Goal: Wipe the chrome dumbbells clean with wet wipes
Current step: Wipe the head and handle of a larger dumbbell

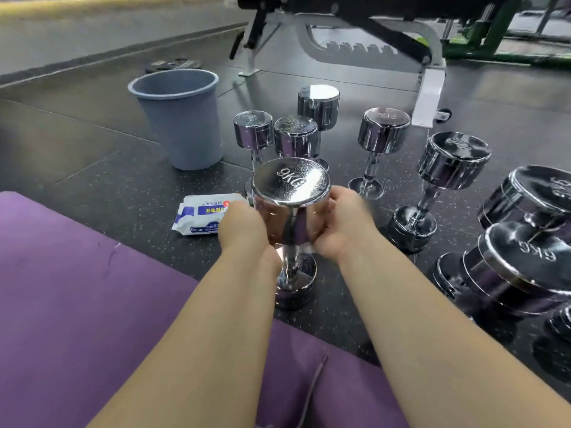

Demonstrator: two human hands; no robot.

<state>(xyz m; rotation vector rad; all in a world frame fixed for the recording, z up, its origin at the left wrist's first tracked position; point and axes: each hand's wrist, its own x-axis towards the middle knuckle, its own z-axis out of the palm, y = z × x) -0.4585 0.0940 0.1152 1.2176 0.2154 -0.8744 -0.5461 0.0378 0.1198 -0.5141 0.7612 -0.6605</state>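
Observation:
A chrome dumbbell marked 9KG (290,183) stands upright on the dark floor in front of me. My left hand (241,223) grips the left side of its top head. My right hand (343,220) grips the right side of the same head, fingers curled round it. No wipe shows in either hand. A white and blue pack of wet wipes (202,214) lies on the floor just left of my left hand. Several more chrome dumbbells stand upright behind and to the right, such as one (383,131) at the back and one (451,162) to the right.
A grey plastic bin (179,118) stands at the back left. A purple mat (77,288) covers the floor under my arms. A white-framed weight bench (429,91) stands behind the dumbbells. Larger dumbbells (522,261) crowd the right edge.

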